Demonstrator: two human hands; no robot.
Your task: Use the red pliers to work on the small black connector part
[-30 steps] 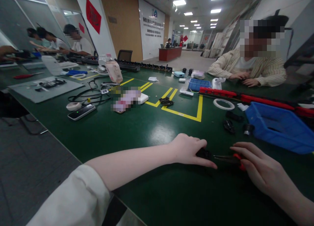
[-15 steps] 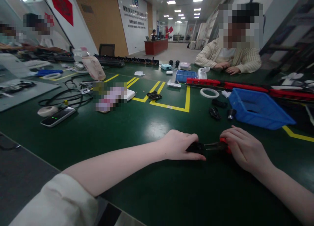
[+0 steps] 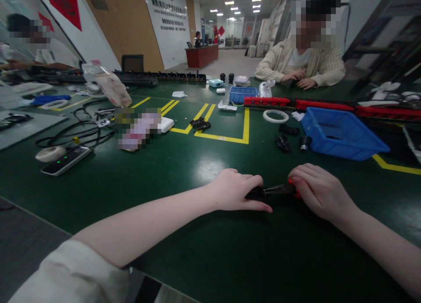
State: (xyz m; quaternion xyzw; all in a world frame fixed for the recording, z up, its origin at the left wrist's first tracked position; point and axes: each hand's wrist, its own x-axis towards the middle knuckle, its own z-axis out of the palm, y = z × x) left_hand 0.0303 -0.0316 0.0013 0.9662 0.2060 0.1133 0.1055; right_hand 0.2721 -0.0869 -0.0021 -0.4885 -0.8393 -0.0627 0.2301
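Two bare hands meet low over a dark green, glossy worktop (image 3: 184, 171): the left hand (image 3: 238, 191), fingers curled and palm down, presses on a small black plastic part (image 3: 255, 193), while the right hand (image 3: 317, 191) is closed around the red handles of a pair of slim metal pliers (image 3: 279, 189) whose dark, tapered nose points at that part and appears to reach it. Over the last second the right hand has slid in from the near right and tightened on the handles, so the pliers' tip now sits right against the part held by the left; the left hand has hardly shifted, and the work reads as being at the point of gripping or seating something inside the part, though the contact itself is too small to make out. Beyond the hands lie a rigid blue plastic bin (image 3: 342, 138) with sloping walls, a white ring of tape (image 3: 275, 115), loose black moulded pieces (image 3: 283, 142) and yellow tape lines (image 3: 245, 127) marking a bay. Across the worktop a seated person in a striped shirt (image 3: 304, 66) works with both hands.
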